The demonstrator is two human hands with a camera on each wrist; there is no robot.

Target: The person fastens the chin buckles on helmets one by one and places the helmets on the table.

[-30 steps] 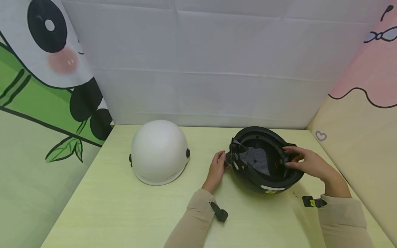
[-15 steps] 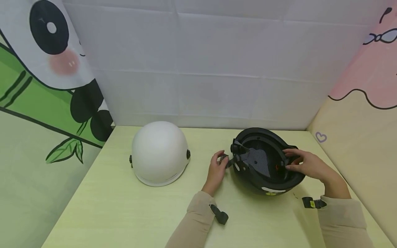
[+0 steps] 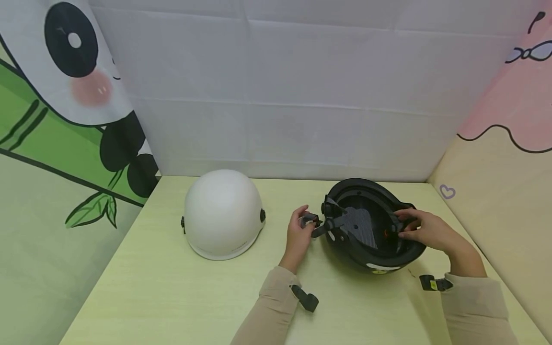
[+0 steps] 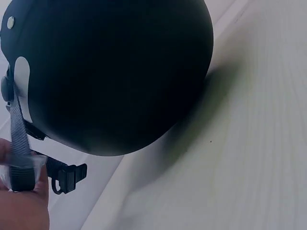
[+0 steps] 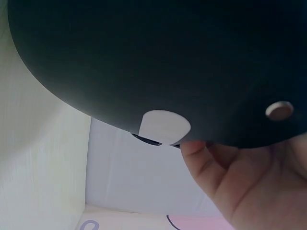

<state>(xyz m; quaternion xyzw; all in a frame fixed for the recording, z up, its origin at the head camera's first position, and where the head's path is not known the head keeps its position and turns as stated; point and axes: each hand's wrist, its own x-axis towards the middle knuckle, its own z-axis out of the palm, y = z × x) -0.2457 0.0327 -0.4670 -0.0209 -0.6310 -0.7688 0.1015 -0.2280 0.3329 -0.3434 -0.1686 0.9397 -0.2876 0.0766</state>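
A black helmet (image 3: 371, 261) lies upside down on the table, its lined inside facing up. At its left side my left hand (image 3: 297, 242) grips the dark chin strap (image 3: 329, 225). In the left wrist view, the strap (image 4: 19, 129) runs from the helmet shell (image 4: 115, 81) to my left hand (image 4: 24, 211), with a black buckle (image 4: 67, 178) hanging beside it. My right hand (image 3: 433, 232) holds the helmet's right rim, fingertips reaching inside. In the right wrist view, the shell (image 5: 144, 62) hides some fingertips of my right hand (image 5: 254, 187).
A white helmet (image 3: 222, 213) sits dome up to the left, apart from both hands. The pale yellow table (image 3: 172, 297) meets a white backdrop (image 3: 302, 96) behind and a printed side wall (image 3: 496, 191) at the right.
My left hand has drawn the strap end and buckle slightly left, away from the helmet's side. My right hand keeps its place on the rim.
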